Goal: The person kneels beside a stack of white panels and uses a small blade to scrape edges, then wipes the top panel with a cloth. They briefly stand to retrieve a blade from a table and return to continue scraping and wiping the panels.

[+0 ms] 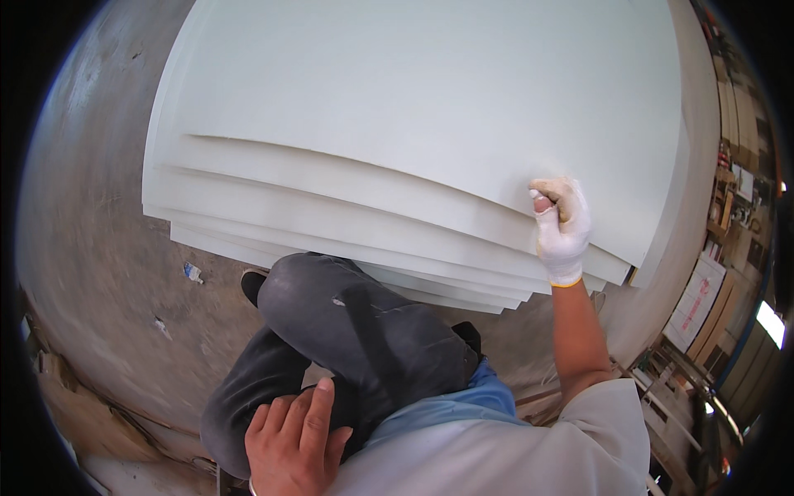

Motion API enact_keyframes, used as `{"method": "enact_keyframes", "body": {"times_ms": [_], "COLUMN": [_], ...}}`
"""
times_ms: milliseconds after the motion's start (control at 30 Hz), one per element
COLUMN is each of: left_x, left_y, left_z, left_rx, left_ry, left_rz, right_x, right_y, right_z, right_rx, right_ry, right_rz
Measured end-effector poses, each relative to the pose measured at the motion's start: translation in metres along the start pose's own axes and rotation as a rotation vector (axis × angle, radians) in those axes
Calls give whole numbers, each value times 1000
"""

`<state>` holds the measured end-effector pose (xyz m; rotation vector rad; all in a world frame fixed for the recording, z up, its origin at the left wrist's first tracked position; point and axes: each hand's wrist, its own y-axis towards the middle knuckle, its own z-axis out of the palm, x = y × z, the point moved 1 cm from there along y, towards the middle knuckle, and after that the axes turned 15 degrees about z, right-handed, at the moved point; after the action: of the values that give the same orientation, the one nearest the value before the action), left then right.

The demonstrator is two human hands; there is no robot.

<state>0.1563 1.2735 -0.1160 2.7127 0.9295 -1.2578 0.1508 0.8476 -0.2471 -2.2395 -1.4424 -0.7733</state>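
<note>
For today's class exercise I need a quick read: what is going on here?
A person crouches by a stack of white boards on a concrete floor. The gloved right hand grips the near edge of the top board, its fingers curled around it. The bare left hand rests on the person's knee, holding nothing.

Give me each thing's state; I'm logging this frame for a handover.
right hand: gloved, clenched on the top sheet's edge
top sheet: near edge gripped
sheet stack: fanned, edges staggered
left hand: bare, flat on the thigh
scrap: lying on the floor
</note>
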Motion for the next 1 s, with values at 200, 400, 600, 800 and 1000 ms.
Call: {"method": "enact_keyframes", "body": {"times_ms": [200, 400, 600, 800, 1000], "left_x": [3, 6, 10, 22, 29], "left_y": [3, 2, -6, -16, -28], "left_z": [2, 2, 5, 5, 3], "left_rx": [14, -3, -31, -62, -86], "left_ry": [18, 34, 80, 67, 30], "left_rz": [-62, -120, -171, -216, -208], "right_x": [2, 17, 34, 55, 65], "right_y": [-5, -1, 4, 10, 17], "right_z": [-2, -3, -5, 8, 13], "right_rx": [-21, 15, 318, 367, 388], "right_ry": [100, 521, 110, 88, 21], "right_rz": [-3, 390, 539, 618, 691]}}
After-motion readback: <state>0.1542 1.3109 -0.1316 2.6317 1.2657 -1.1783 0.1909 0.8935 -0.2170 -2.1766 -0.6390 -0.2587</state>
